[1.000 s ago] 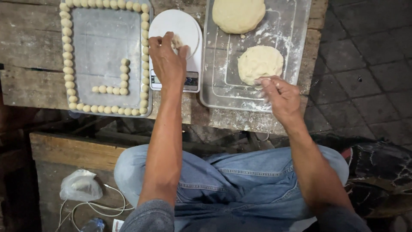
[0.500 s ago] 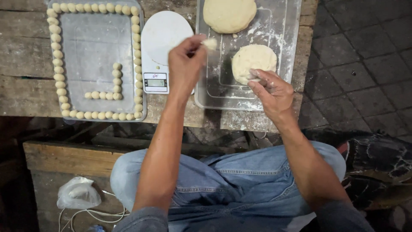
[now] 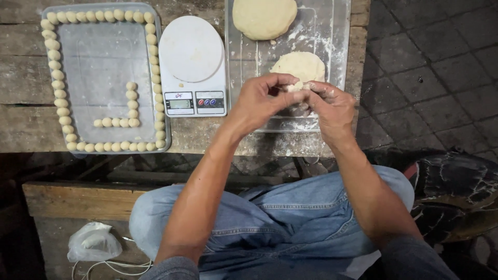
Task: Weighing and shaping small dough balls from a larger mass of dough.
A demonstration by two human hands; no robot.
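Off the kitchen scale (image 3: 192, 65) now, the left hand (image 3: 264, 98) joins the right hand (image 3: 332, 106), both pinching a small dough piece (image 3: 296, 86) over the floured tray (image 3: 337, 46).

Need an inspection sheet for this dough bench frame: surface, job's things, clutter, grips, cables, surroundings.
Surface: worn wooden table, flour dust near its front edge.
Job's things: small dough piece pinched between both hands; two dough mounds, the near mound and the far mound, on a floured clear tray; left tray with small dough balls lining its rim and an inner L-shaped row.
Clutter: white kitchen scale, plate bare but for a crumb.
Grips: left hand and right hand meet over the floured tray, fingers closed on the small piece.
Cables: white cord on the ground.
Surroundings: plastic bag, wooden bench, paved floor.
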